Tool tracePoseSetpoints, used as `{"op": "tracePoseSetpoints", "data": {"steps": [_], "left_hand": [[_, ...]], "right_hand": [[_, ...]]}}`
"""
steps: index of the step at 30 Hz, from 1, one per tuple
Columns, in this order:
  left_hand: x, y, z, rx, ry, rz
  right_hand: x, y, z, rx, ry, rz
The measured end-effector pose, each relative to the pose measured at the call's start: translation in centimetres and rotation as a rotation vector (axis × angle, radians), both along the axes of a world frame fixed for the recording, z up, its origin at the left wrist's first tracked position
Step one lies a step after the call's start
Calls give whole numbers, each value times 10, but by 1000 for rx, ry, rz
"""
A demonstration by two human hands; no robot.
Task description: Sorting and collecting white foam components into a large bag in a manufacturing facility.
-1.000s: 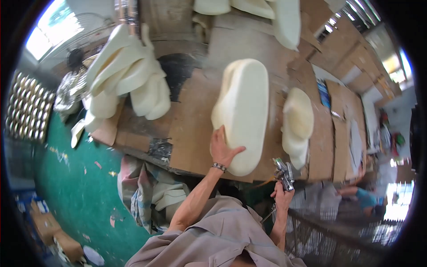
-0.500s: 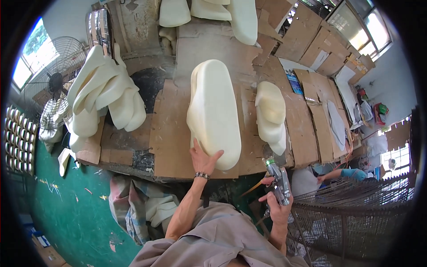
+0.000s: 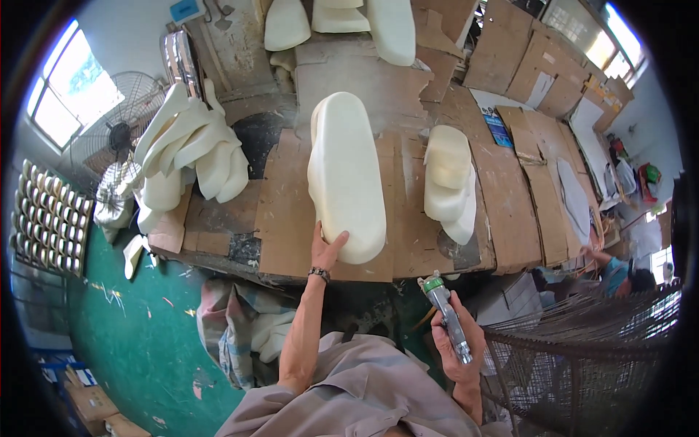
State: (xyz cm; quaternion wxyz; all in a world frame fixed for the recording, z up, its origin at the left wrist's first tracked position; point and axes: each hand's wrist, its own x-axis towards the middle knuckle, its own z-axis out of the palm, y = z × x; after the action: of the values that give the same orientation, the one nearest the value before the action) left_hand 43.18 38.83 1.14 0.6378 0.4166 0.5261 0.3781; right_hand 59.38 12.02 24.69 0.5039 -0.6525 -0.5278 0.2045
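A long cream foam cushion pad [image 3: 349, 182] with rounded ends lies lengthwise on the cardboard-covered table, and a second layer shows along its left side. My left hand [image 3: 327, 252] grips its near left end, thumb on top and the other fingers partly hidden along the side. In my right hand [image 3: 462, 346] is a metal spray gun [image 3: 450, 320] with a green ring near its nozzle. It is held in front of the table edge, apart from the pad, its nozzle end pointing away and to the left.
Smaller stacked foam pieces [image 3: 447, 175] lie right of the pad; a heap of foam pieces [image 3: 193, 146] is at left. Behind the heap stands a fan [image 3: 120, 135]. A dark mesh rack [image 3: 582, 349] is at lower right, and another person's arm [image 3: 597, 256] shows beyond it.
My right hand has turned the spray gun, and its nozzle end sits lower and farther left. My left hand stays on the pad's near end. The whole view has shifted slightly.
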Motion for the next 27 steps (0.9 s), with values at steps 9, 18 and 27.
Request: {"op": "tracePoseSetpoints", "data": {"steps": [9, 18, 27], "left_hand": [[0, 4, -20, 55, -21, 22], [-14, -12, -36, -70, -259, 119], [-23, -45, -48, -176, -516, 121]], "right_hand": [[15, -15, 3, 23, -87, 30], [24, -26, 12, 15, -162, -51], [32, -49, 5, -35, -161, -20]]}}
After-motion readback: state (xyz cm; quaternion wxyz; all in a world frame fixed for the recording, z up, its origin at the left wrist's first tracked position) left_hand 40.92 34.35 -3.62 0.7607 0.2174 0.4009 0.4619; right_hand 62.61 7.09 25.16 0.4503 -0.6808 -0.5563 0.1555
